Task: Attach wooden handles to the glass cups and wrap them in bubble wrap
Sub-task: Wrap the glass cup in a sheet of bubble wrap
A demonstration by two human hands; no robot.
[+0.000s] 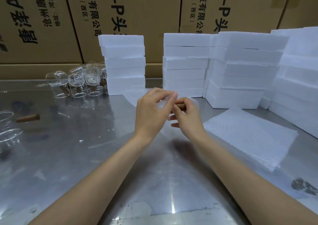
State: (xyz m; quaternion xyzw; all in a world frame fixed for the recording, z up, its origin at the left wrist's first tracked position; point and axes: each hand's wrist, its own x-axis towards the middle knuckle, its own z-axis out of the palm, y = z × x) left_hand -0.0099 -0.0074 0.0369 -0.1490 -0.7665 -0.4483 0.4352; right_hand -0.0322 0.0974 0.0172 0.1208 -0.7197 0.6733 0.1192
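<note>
While the brown wooden handle (pixel 180 106) is pinched by the right hand (pixel 187 119), clear bubble wrap (pixel 165 102) is gripped by the left hand (pixel 151 111), seemingly for wrapping.

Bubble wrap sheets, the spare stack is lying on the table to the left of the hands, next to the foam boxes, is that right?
Not quite. In the head view the spare bubble wrap stack lies to the right of the hands, not the left. It does sit on the table near the foam boxes. To the left are glass cups and a loose wooden handle.
</note>
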